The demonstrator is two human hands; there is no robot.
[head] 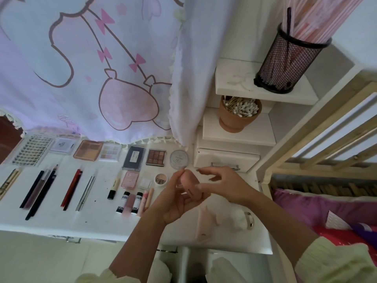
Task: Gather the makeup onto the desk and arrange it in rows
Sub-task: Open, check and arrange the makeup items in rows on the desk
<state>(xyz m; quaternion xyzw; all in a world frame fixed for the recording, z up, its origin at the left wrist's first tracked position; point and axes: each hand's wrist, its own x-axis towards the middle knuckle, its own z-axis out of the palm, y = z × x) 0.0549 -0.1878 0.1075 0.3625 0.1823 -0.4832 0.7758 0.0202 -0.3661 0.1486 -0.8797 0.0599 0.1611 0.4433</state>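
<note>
**Pink sponge held over the desk**

The left hand (pixel 175 203) curls its fingers round a pink sponge (pixel 190 185), lifted just above the right end of the white desk (pixel 51 219). The right hand (pixel 224 183) is just beside it, fingers loosely spread; I cannot tell whether its thumb touches the sponge. Palettes (pixel 87 152) lie in a back row and pencils (pixel 40 188) in front. On the shelves, a clay pot (pixel 236 121) holds cotton swabs (pixel 242 107), and a black mesh cup (pixel 285 64) holds pink striped sticks (pixel 310 17).
</note>
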